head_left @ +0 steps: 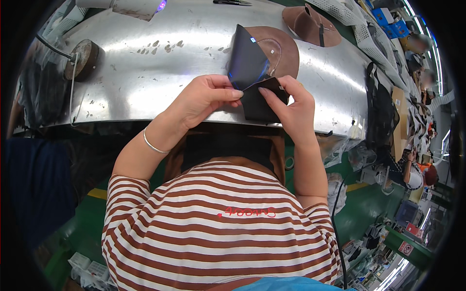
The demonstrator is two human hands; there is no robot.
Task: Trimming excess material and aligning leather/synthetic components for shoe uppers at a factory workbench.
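Both my hands hold a dark, leather-like piece (260, 107) over the near edge of a metal table. My left hand (206, 98) pinches its left edge between thumb and fingers. My right hand (296, 105) grips the right side, thumb laid on the surface and fingers behind. Beyond the fingers a black panel (246, 60) with a small pale tag slants up; whether it is one with the held piece, I cannot tell. Partly under it lies a brown suede-like piece (287, 51) with a curved stitched line. A second brown piece (305, 25), folded, lies farther right.
The shiny table (131, 92) bears a round, heavy-looking block (82, 59) at left, with a cable beside it. A white device (138, 7) with a purple light is at the back left. Black mesh material (381, 111) hangs at right. A co-worker (412, 174) is farther right.
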